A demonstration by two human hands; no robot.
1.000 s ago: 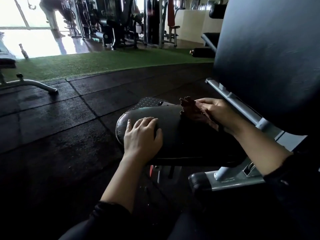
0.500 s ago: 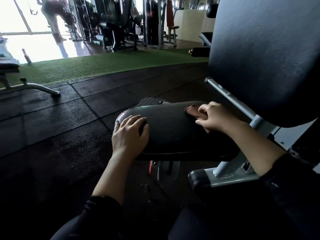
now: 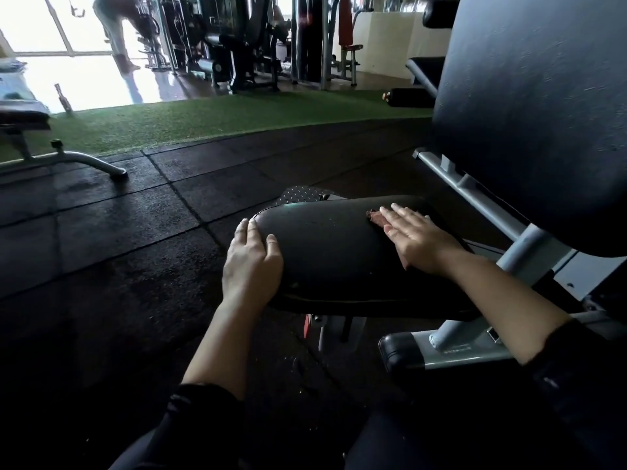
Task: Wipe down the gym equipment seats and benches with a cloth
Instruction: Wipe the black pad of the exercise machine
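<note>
A black padded seat (image 3: 332,252) of a gym bench lies in front of me, low and near the middle of the view. My left hand (image 3: 252,262) rests on the seat's left end, fingers laid over its rounded edge. My right hand (image 3: 415,237) lies flat with straight fingers on the seat's right part, pressing a dark reddish cloth (image 3: 375,217) against the pad. Only a small corner of the cloth shows past the fingertips. The bench's large black backrest (image 3: 529,113) rises at the right.
The bench's grey metal frame (image 3: 475,191) runs under the backrest, with a foot pad (image 3: 397,351) low at the right. Dark rubber floor tiles (image 3: 101,232) and green turf (image 3: 203,120) lie ahead. Another bench leg (image 3: 84,161) stands at the left. Machines and a person (image 3: 115,25) are far back.
My right hand went from holding the bunched cloth up to lying flat on it on the seat. My left hand slid left to the seat's end.
</note>
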